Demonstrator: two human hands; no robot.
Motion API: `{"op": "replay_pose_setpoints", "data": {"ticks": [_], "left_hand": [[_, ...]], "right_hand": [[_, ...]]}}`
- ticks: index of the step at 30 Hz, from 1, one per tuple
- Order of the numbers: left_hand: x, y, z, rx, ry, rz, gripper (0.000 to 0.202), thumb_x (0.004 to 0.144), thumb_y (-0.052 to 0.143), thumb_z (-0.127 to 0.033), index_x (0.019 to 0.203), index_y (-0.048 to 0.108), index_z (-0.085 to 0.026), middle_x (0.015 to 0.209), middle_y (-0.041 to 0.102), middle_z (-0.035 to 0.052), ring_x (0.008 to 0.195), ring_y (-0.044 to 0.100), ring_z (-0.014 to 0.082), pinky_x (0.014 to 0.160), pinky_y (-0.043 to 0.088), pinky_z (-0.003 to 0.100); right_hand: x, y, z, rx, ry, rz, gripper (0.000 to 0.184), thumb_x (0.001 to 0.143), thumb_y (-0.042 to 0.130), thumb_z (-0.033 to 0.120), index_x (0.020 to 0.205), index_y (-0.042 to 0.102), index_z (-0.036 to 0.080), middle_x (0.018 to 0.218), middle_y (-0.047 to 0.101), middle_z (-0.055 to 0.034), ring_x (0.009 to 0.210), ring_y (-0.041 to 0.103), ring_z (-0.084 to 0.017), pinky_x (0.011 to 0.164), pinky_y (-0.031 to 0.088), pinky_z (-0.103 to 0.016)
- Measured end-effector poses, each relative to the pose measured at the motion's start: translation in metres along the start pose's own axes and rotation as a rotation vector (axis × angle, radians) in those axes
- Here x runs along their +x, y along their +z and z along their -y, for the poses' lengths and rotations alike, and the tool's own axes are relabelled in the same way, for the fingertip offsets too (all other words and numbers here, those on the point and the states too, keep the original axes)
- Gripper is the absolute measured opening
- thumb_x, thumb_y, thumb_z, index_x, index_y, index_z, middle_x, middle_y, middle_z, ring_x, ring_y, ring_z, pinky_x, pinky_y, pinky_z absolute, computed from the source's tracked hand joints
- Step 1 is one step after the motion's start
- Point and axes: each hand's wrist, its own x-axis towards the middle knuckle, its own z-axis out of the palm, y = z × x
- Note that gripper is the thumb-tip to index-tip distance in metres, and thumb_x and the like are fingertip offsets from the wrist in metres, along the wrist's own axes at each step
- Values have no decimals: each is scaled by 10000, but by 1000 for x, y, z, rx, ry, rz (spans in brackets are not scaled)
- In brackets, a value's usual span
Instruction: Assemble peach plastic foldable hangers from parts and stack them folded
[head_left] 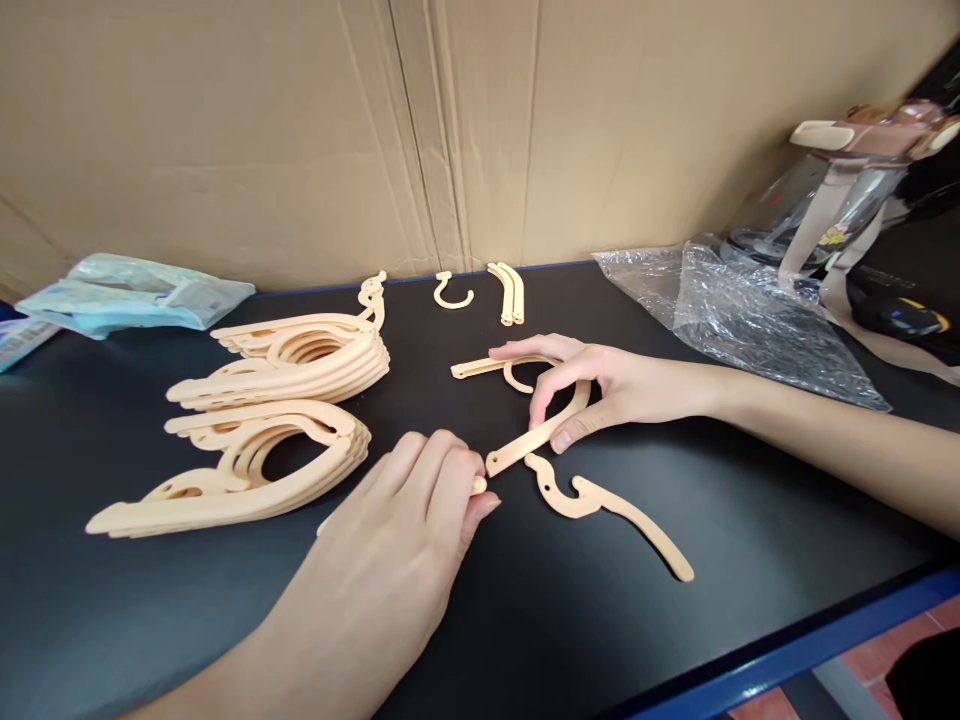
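My right hand (581, 385) grips a beige plastic folding hanger (532, 443) by its curved middle, with its hook showing beneath the fingers. Close to that hanger's lower end, my left hand (409, 530) is closed round a beige hanger arm (478, 486). Only the arm's tips show, at the fingertips and left of the hand; the rest is hidden. Just below my right hand, a loose wavy hanger piece (637, 520) lies on the black tabletop (570, 640). Two stacks of folded beige hangers, an upper stack (300, 375) and a lower stack (247, 495), lie left of my hands.
At the back are a small hanger part (373, 298), a loose hook (454, 300) and two slim arms (511, 295). Cardboard (300, 130) stands behind. A blue plastic packet (142, 290) lies left; clear plastic wrap (742, 310) and a strapped water bottle (847, 190) are right.
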Motion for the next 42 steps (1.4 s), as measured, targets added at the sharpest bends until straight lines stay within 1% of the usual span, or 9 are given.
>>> {"op": "replay_pose_setpoints", "data": {"ticks": [4, 8, 11, 14, 17, 19, 28, 37, 42], "left_hand": [[-1, -3, 2, 121, -25, -9, 357, 1068, 259, -245, 763, 444, -222, 604, 478, -28, 476, 536, 176, 482, 348, 300], [-2, 0, 3, 56, -90, 70, 390, 1085, 212, -367, 784, 415, -225, 542, 453, -61, 403, 549, 149, 421, 330, 252], [0, 5, 3, -27, -131, 82, 439, 1078, 175, -477, 782, 388, -232, 511, 450, -78, 340, 511, 133, 381, 279, 242], [1, 8, 2, -78, -141, 103, 445, 1064, 193, -541, 771, 353, -247, 494, 431, -92, 328, 493, 134, 389, 249, 243], [-1, 11, 1, -96, -160, 107, 425, 1068, 186, -529, 794, 355, -252, 498, 445, -88, 359, 511, 153, 419, 236, 255], [-3, 12, 1, -119, -180, 118, 408, 1076, 178, -497, 808, 366, -253, 500, 454, -85, 374, 517, 160, 433, 230, 260], [-2, 9, 0, -211, -223, 172, 297, 1037, 359, -404, 777, 361, -260, 474, 407, -101, 353, 481, 161, 429, 224, 260], [-1, 7, 0, -250, -284, 193, 314, 1017, 394, -425, 751, 383, -259, 462, 412, -96, 357, 474, 165, 437, 218, 259], [-1, 6, -1, -290, -281, 195, 305, 1020, 393, -384, 743, 379, -257, 462, 400, -99, 346, 455, 155, 427, 213, 252]], "right_hand": [[0, -4, -1, 81, 23, 29, 150, 821, 798, 366, 930, 766, 267, 1592, 399, -25, 1519, 281, -255, 1181, 367, -479], [0, -6, 0, 124, 33, 37, 147, 809, 810, 346, 923, 777, 260, 1586, 408, -32, 1518, 289, -264, 1139, 428, -461], [-1, -3, 2, 155, 40, 26, 162, 802, 817, 343, 936, 779, 261, 1584, 417, -39, 1523, 287, -263, 1143, 426, -467], [-1, 2, 5, 175, 30, 9, 167, 798, 821, 348, 942, 783, 270, 1589, 421, -30, 1514, 312, -257, 1186, 369, -476], [-1, 7, 9, 169, 22, -15, 164, 804, 815, 358, 942, 783, 276, 1584, 432, -24, 1502, 337, -248, 1227, 294, -481], [-1, 9, 10, 167, 21, -31, 166, 807, 813, 361, 944, 781, 273, 1575, 447, -30, 1493, 355, -242, 1233, 278, -472], [0, 11, 10, 162, 27, -35, 169, 814, 807, 375, 936, 779, 262, 1561, 454, -43, 1477, 377, -240, 1209, 320, -479], [-1, 11, 9, 184, 28, -48, 174, 803, 816, 372, 939, 783, 270, 1554, 463, -35, 1469, 391, -248, 1206, 325, -481], [0, 11, 9, 176, 26, -50, 169, 803, 815, 368, 940, 784, 274, 1551, 466, -32, 1473, 384, -253, 1193, 341, -478]]}}
